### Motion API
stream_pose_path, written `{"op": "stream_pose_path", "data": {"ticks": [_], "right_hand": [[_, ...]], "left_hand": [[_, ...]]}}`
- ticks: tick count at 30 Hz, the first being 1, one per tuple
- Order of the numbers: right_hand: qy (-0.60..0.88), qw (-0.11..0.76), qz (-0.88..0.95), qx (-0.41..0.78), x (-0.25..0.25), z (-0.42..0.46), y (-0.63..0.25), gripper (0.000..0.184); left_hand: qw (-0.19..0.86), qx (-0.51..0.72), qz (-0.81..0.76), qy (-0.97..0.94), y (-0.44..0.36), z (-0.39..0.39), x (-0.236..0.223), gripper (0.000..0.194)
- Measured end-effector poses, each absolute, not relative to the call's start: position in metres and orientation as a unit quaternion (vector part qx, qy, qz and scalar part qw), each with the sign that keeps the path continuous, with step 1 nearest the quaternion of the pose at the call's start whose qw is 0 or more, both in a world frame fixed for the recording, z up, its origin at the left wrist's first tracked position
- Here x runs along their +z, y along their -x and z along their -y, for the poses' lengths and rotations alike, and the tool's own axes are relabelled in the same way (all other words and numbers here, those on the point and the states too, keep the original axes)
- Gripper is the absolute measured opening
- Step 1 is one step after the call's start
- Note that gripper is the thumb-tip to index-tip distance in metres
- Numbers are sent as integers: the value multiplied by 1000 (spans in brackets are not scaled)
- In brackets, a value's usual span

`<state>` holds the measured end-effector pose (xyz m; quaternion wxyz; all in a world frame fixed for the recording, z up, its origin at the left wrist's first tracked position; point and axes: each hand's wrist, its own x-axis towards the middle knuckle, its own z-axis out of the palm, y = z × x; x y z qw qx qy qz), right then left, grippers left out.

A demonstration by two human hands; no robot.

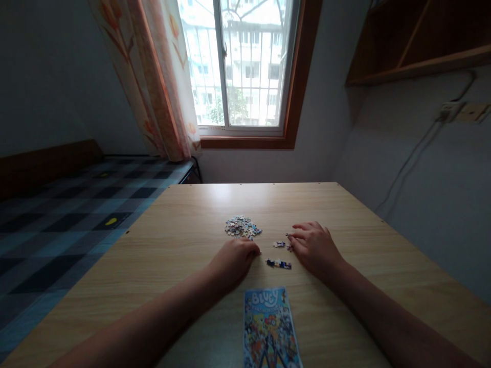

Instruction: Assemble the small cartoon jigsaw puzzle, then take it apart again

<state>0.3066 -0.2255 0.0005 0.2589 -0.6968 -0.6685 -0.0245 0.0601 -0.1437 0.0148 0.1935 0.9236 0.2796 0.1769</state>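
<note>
My left hand (240, 257) is closed in a pinch, with the small pale edge of a puzzle piece showing at its fingertips. Just behind it lies a loose pile of puzzle pieces (240, 226). My right hand (312, 245) rests on the table, fingers stretched out and slightly apart, with its tips touching or beside a few loose pieces (289, 247). Between the hands are a short joined bit of puzzle (279, 244) and, closer to me, a longer joined strip (279, 264) in dark blue and purple. The undersides of both hands are hidden.
A colourful Bluey picture sheet or box (270, 327) lies in front of me on the wooden table (199, 204). To the left stands a bed with a checked cover (146, 179). Beyond are a curtain (153, 76) and a window; a shelf (422, 66) hangs at right.
</note>
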Motion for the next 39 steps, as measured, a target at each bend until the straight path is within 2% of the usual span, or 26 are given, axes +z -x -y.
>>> {"op": "stream_pose_path", "data": {"ticks": [6,12,18,24,32,39], "right_hand": [[687,288,663,73,-6,220,-314,24],[716,296,630,48,-16,212,-327,18],[614,309,719,100,-10,219,-329,19],[559,282,767,141,2,228,-338,22],[560,286,769,115,-11,217,-341,26],[617,311,721,60,-21,211,-340,39]], "left_hand": [[190,160,-264,-932,-59,144,16,30],[133,142,-272,-942,-57,147,13,32],[76,128,-311,-939,-55,148,16,34],[62,131,-315,-938,-54,149,24,15],[26,151,-315,-937,-51,137,14,18],[14,209,-284,-936,-48,130,12,17]]}}
